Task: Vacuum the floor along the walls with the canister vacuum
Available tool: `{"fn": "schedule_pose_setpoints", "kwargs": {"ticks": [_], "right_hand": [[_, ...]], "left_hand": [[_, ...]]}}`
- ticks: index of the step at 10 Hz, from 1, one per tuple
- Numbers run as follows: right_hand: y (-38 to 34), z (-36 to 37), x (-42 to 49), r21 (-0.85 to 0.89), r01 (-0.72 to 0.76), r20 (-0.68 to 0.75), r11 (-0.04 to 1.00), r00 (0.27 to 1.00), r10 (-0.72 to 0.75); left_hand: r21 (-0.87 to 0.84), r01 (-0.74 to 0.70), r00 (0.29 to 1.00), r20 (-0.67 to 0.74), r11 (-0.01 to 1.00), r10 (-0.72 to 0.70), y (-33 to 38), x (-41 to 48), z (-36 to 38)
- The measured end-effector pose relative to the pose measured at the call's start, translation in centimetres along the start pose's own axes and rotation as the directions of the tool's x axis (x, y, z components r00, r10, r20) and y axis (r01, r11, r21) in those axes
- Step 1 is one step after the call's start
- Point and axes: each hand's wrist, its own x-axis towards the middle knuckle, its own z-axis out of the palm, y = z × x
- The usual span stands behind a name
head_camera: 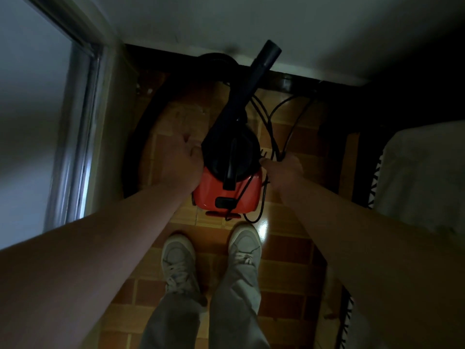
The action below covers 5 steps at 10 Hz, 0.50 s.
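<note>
black hose [137,147] curves over the tiled floor [284,250] at left. left hand [182,158], grip unclear, rests against the red canister vacuum [226,190], which stands by the wall [176,21]. right hand [285,171] curls tight round the black cord [289,127].

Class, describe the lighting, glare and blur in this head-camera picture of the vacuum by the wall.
Head view: dim overall, right corners nearly black; pale light comes from the framed opening at left; one glare patch on the floor tiles near the red canister vacuum; the left hand looks smeared by blur.
</note>
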Motion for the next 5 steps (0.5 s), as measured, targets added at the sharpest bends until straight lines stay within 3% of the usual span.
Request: {"fn": "schedule_pose_setpoints", "kwargs": {"ticks": [3,5], "right_hand": [[-0.8,-0.2,1.0,-0.397,0.046,-0.001,0.917,0.999,-0.050],[-0.1,-0.8,-0.4,-0.410,0.100,0.003,0.907,0.994,-0.108]], "left_hand": [[-0.082,-0.002,0.999,0.037,0.997,0.005,-0.8,-0.9,1.0],[-0.184,0.009,1.000,0.019,0.983,-0.005,0.5,-2.7,0.0]]}}
